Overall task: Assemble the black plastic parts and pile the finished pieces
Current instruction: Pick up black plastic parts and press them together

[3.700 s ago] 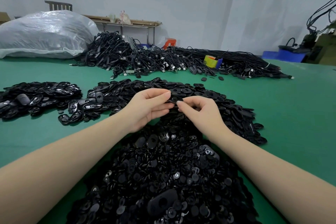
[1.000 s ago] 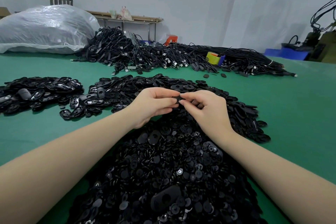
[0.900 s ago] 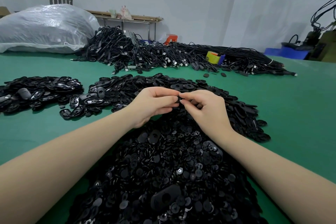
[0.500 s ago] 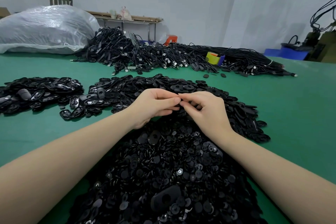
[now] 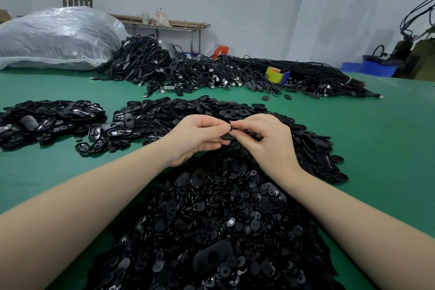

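Note:
My left hand (image 5: pixel 196 138) and my right hand (image 5: pixel 267 141) meet at the middle of the view, both pinching one small black plastic part (image 5: pixel 231 133) between thumbs and fingertips. Most of that part is hidden by my fingers. Below my hands spreads a heap of small round black discs (image 5: pixel 211 223). Behind my hands lies a pile of black oval shells (image 5: pixel 200 113). A separate pile of oval pieces (image 5: pixel 47 120) sits at the left on the green table (image 5: pixel 376 148).
A long heap of black cables (image 5: pixel 211 70) runs across the far side of the table, with a yellow and blue box (image 5: pixel 276 74) in it. A big clear plastic sack (image 5: pixel 56 37) lies at the back left. A blue bin (image 5: pixel 372 68) stands at the right.
My hands stay together over the pile. The fingers have shifted slightly on the part, and the left thumb now presses against its end.

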`<action>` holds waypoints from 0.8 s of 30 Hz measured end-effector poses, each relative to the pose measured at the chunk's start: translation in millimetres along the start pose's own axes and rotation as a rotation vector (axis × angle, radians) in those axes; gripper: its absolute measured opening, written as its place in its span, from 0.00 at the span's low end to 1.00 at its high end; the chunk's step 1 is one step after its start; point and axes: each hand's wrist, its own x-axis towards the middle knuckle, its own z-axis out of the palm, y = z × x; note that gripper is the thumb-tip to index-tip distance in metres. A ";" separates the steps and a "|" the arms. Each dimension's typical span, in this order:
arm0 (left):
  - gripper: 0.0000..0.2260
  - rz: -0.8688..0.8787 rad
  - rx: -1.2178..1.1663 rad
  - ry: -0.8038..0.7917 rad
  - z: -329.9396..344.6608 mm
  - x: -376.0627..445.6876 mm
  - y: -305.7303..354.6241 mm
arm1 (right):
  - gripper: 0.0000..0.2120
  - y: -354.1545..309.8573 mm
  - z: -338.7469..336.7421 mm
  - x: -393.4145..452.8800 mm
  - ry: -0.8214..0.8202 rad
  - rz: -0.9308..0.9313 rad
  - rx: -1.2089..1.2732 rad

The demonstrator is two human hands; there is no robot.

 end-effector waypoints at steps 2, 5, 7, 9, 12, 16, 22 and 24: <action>0.05 -0.002 -0.005 -0.005 0.0 0.0 -0.2 | 0.07 -0.2 0.0 0.0 0.000 -0.001 -0.001; 0.06 -0.005 -0.008 -0.004 -0.6 0.2 -0.3 | 0.06 -0.8 0.2 0.1 -0.007 0.004 0.001; 0.07 -0.006 -0.013 -0.004 -1.0 0.2 -0.2 | 0.07 -1.5 0.0 -0.2 -0.002 -0.001 0.001; 0.08 -0.007 -0.016 -0.007 -1.5 0.0 0.0 | 0.07 -2.1 -0.4 -0.5 -0.001 -0.003 -0.003; 0.07 -0.013 -0.023 -0.013 -1.7 0.1 0.6 | 0.07 -2.4 -1.3 -0.1 -0.001 0.004 -0.006; 0.06 -0.018 -0.029 -0.031 -2.5 0.2 1.1 | 0.06 -3.9 -1.2 0.0 -0.005 0.022 0.001; 0.05 -0.012 -0.078 0.003 -3.7 2.4 -0.9 | 0.06 -4.2 -2.0 0.5 -0.020 0.052 -0.011; 0.04 -0.013 -0.094 0.015 -4.1 3.3 -1.4 | 0.05 -3.4 -2.1 1.2 -0.040 0.074 -0.032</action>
